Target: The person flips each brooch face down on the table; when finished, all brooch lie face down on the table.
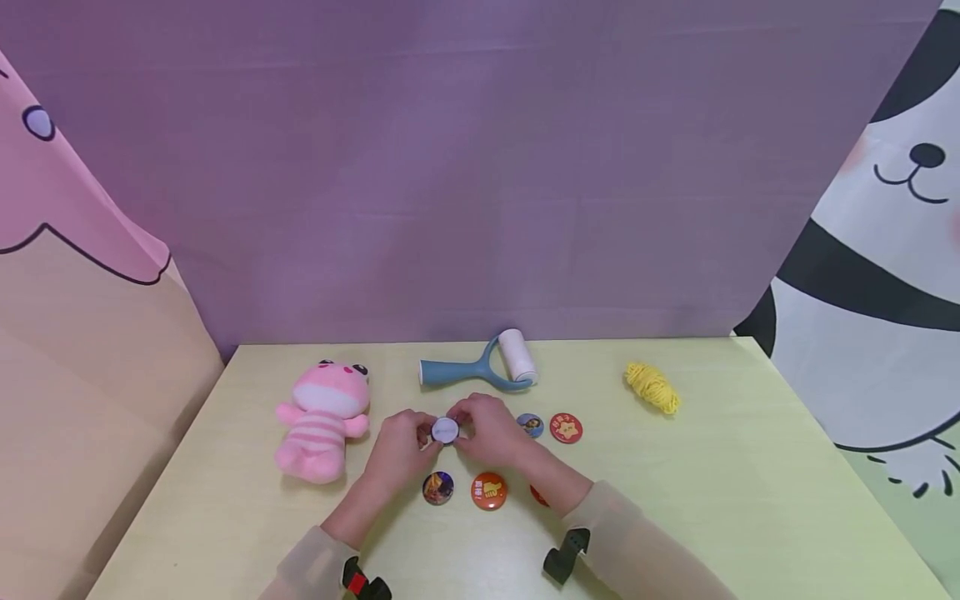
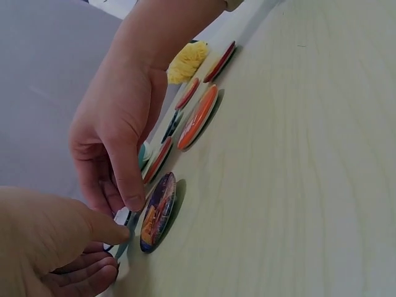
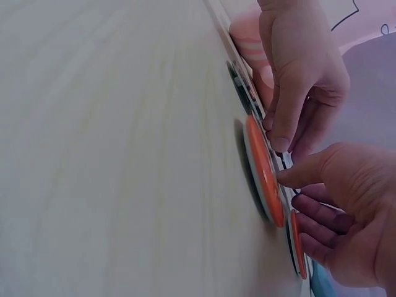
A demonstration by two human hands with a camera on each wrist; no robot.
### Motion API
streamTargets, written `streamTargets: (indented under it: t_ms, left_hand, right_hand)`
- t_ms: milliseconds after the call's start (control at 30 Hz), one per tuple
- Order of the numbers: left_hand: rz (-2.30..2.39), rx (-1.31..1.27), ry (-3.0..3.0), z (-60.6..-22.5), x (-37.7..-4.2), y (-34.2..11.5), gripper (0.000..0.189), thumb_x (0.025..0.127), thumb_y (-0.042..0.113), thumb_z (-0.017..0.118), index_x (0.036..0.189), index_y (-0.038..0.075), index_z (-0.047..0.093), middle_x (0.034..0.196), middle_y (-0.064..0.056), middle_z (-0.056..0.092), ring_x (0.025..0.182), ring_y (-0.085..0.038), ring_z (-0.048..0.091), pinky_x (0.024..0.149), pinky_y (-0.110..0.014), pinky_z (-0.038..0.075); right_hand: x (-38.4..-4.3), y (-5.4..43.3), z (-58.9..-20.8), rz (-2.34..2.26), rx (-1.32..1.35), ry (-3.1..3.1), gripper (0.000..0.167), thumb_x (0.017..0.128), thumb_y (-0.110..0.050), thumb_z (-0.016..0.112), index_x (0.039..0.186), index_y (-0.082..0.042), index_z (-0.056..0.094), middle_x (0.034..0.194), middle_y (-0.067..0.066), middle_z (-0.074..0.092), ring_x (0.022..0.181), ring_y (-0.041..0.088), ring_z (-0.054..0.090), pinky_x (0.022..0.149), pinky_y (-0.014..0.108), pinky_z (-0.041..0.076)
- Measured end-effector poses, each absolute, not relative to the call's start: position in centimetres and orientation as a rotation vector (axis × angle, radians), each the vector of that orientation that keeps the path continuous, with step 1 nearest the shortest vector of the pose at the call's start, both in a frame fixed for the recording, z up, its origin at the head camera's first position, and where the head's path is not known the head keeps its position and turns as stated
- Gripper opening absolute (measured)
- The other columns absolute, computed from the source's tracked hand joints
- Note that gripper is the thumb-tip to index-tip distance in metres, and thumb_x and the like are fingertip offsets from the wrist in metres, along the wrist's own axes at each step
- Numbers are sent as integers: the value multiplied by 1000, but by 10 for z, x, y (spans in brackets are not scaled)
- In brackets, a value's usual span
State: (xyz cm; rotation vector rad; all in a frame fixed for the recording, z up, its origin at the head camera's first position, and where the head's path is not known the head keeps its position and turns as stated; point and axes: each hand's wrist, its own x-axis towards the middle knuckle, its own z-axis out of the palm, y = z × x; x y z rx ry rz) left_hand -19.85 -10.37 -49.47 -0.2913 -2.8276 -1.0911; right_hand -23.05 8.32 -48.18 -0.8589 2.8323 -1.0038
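A small round badge [image 1: 445, 430], pale on the side facing up, is between both hands just above or on the table. My left hand [image 1: 405, 446] pinches its left edge with thumb and fingers. Opposite, my right hand [image 1: 491, 433] pinches the right edge. Closest to the hands lies a dark picture badge [image 1: 438, 488], with an orange badge [image 1: 489, 492] to its right. A blue badge [image 1: 530, 425] and a red badge [image 1: 566, 428] lie beyond the right wrist. Another reddish badge [image 2: 158, 159], seen from the left wrist, is hidden by my right hand in the head view.
A pink plush toy [image 1: 322, 421] lies left of the hands. Behind them is a blue-handled lint roller [image 1: 480, 367] with a white roll. A yellow yarn bundle [image 1: 652, 387] lies at the back right. My right forearm partly covers a red badge [image 1: 538, 496].
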Motion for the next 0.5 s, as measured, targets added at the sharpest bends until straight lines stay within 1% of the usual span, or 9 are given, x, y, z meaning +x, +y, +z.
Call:
streamTargets:
  t_ms: [200,300,400,467,500]
  left_hand:
    - [-1033,-332,-2851,-492,-200,-106,18,87,8,85,103,0,81,78,-3,66,73,-14,53,65,-23,47]
    - [-1018,-355,-2860,-490,-202,-106,19,85,8,86,101,0,80,77,-3,66,72,-13,53,64,-22,46]
    - [-1016,-373,-2882,-486,-202,-106,23,85,9,86,105,-1,80,73,-3,62,68,-13,51,60,-22,42]
    - [-1006,-386,-2887,-483,-202,-104,27,85,10,85,108,-2,79,74,-3,63,67,-13,52,60,-23,43]
    - [-1007,-394,-2885,-482,-202,-102,28,86,11,85,110,-2,79,76,-4,66,68,-13,53,61,-23,45]
  right_hand:
    - [-230,83,-480,-976,-862,2807,26,89,-9,83,113,-2,78,103,10,75,99,25,66,98,47,54]
    - [-231,86,-478,-943,-844,2783,29,90,-10,81,118,-3,78,107,9,74,100,23,65,97,44,56]
    - [-232,94,-471,-920,-787,2779,31,93,-11,79,123,-5,76,112,8,73,101,22,67,93,40,59]
    - [-233,101,-465,-927,-747,2790,30,94,-10,77,124,-5,76,115,8,74,101,21,68,89,38,61]
    - [-234,105,-461,-931,-741,2799,29,95,-10,77,124,-5,76,116,8,74,100,21,68,88,37,61]
